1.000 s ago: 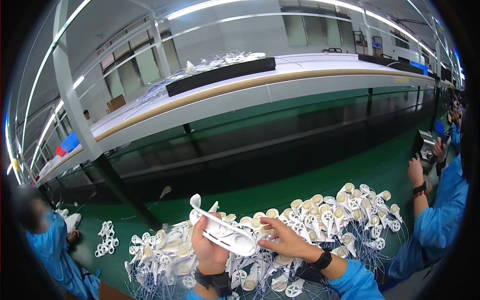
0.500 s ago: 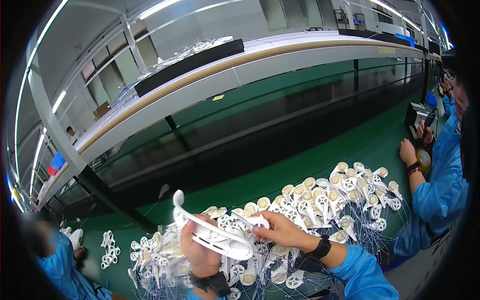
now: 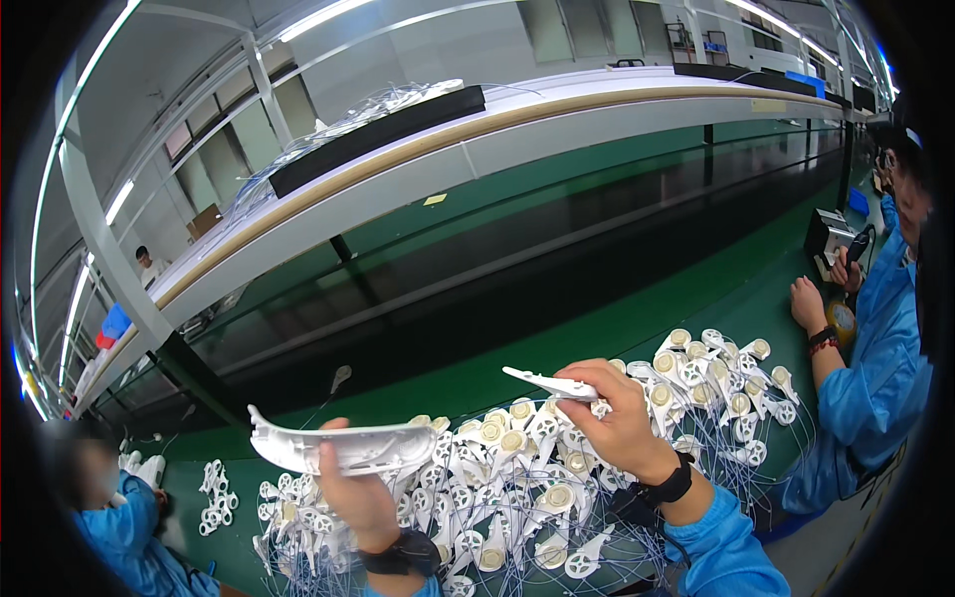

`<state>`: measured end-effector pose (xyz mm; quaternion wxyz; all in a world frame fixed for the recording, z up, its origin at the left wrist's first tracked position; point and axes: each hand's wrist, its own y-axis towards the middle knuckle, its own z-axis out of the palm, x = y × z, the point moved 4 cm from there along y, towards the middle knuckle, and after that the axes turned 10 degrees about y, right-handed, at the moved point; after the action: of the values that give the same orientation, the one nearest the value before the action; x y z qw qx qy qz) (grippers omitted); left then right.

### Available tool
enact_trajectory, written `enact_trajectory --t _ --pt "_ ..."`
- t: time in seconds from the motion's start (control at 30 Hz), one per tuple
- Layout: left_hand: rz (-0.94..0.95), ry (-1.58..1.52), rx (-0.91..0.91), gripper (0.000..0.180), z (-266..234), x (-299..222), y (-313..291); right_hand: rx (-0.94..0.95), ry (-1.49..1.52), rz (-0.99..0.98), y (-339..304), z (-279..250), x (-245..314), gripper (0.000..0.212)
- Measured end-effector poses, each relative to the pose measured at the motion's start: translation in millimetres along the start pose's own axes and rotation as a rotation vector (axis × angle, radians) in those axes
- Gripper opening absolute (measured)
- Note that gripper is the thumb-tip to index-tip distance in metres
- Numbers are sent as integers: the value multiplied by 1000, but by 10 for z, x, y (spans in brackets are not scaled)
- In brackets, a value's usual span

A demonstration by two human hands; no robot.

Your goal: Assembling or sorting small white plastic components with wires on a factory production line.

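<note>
My left hand [image 3: 360, 502] is closed on a long, curved white plastic shell [image 3: 288, 448], its hollow, ribbed inner side showing. To its right and a little higher, my right hand [image 3: 625, 423] pinches a smaller white plastic piece [image 3: 545, 382] with a pointed end, tilted and apart from the shell. Fingers and thumb cover part of each piece. Below both hands spreads a heap of white plastic parts with round ends [image 3: 557, 497], many bearing beige discs, with thin bluish wires trailing from them.
A small cluster of white rings [image 3: 218, 497] lies left on the green bench. Behind the heap runs a dark conveyor belt [image 3: 557, 269] under a raised shelf [image 3: 557, 97]. At right, a co-worker's blue sleeve [image 3: 875, 348] is near; another person sits at left.
My hands have moved apart, the left one leftward and the right one rightward and up. The shell has turned from its outer face to its hollow side.
</note>
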<state>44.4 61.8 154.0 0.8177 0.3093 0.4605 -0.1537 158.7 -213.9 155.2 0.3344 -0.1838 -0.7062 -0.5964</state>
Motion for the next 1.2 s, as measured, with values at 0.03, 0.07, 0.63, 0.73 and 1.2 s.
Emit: enact_trajectory --t 0.03,0.07,0.63,0.73,1.2 --pt "-3 -69 -92 36 12 -39 -17 -7 -21 -90 14 -15 60 27" --pt "-19 -106 -55 37 23 -70 -29 20 14 -62 9 -35 56 28" --pt "-151 30 347 22 370 190 -403 172 363 239 -118 155 62 36" --pt "-119 36 360 25 356 226 -428 143 358 207 -129 188 81 37" --pt "-124 131 385 31 309 329 -481 113 372 180 -219 259 100 35"
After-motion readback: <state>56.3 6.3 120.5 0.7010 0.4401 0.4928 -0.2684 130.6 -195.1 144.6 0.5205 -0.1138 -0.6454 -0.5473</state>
